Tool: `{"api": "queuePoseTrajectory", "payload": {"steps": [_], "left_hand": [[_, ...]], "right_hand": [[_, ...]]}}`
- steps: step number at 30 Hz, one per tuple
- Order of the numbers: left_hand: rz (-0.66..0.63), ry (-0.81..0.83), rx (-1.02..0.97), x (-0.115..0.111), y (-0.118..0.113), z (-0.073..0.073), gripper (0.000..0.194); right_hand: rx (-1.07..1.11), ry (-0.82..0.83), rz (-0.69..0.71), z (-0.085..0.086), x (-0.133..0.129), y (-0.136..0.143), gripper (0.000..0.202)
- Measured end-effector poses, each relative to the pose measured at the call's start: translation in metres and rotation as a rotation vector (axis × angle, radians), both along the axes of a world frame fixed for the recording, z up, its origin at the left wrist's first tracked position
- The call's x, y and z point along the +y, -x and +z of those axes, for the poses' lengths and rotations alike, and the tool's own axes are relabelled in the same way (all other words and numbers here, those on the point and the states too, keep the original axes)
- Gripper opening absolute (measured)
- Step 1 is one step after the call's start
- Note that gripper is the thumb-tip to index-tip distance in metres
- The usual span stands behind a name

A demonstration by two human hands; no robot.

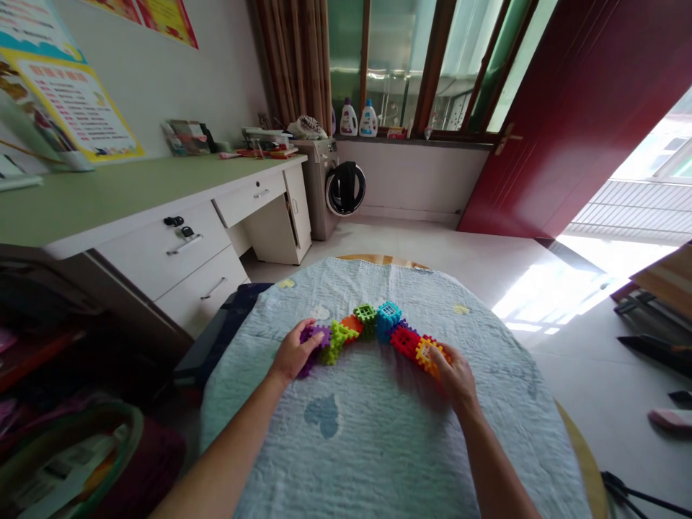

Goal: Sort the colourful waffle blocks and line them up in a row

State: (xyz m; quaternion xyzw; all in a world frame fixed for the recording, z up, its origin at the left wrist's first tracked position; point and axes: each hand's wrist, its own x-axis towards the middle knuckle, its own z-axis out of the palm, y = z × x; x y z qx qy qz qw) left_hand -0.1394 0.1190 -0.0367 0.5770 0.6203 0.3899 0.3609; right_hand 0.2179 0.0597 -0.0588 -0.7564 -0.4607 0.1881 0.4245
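Note:
An arched row of colourful interlocking plastic blocks lies on the cloth-covered round table [367, 447]. At its left end my left hand [296, 352] is closed on a purple block [323, 334]. Beside that come a lime green block [339, 339], an orange block [352, 326] and a darker green block [365, 313]. A blue block [388, 314] stands near the top of the arch, followed by a red block [404, 342]. My right hand [455, 375] grips the yellow-orange block [427, 353] at the right end; its far side is hidden by the fingers.
A long desk [135, 184] with drawers runs along the left wall. Behind the table are a washing machine [318, 187] with its door ajar and a red door [562, 122]. A bin [130, 432] stands at the lower left.

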Motion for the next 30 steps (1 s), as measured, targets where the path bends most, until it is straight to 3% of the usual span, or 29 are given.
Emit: {"api": "queuePoseTrajectory", "payload": {"steps": [5,10,12,15,17,19,21,23,26,28,30], "left_hand": [[-0.014,-0.137,0.097,-0.059,-0.058,-0.017,0.051],[-0.108,-0.206,0.004,-0.100,-0.113,-0.026,0.046],[-0.168,-0.219,-0.038,-0.110,-0.122,-0.024,0.046],[-0.277,-0.259,-0.016,-0.111,-0.120,-0.015,0.045],[-0.300,-0.311,0.053,-0.097,-0.116,-0.006,0.043],[-0.224,-0.354,0.118,-0.067,-0.113,0.004,0.039],[-0.128,-0.359,0.170,-0.026,-0.111,0.013,0.038],[-0.109,-0.314,0.207,0.021,-0.112,0.019,0.039],[-0.156,-0.080,0.239,0.079,-0.117,0.020,0.044],[-0.214,-0.015,0.215,0.099,-0.122,0.016,0.044],[-0.276,0.011,0.179,0.104,-0.127,0.009,0.042]], "right_hand": [[-0.231,0.050,-0.039,-0.006,-0.031,0.052,0.044],[-0.200,-0.033,-0.034,-0.010,-0.060,0.099,0.049],[-0.179,-0.112,0.053,-0.003,-0.070,0.107,0.044],[-0.102,-0.176,0.331,0.017,-0.074,0.103,0.032],[-0.034,-0.195,0.503,0.030,-0.065,0.093,0.028],[0.006,-0.226,0.546,0.038,-0.047,0.078,0.025],[0.012,-0.263,0.471,0.039,-0.020,0.060,0.024],[-0.025,-0.251,0.393,0.036,0.013,0.044,0.025],[-0.070,-0.136,0.279,0.024,0.059,0.031,0.035],[-0.033,-0.042,0.272,0.015,0.081,0.033,0.046],[-0.003,-0.015,0.310,0.007,0.093,0.041,0.050]]}}
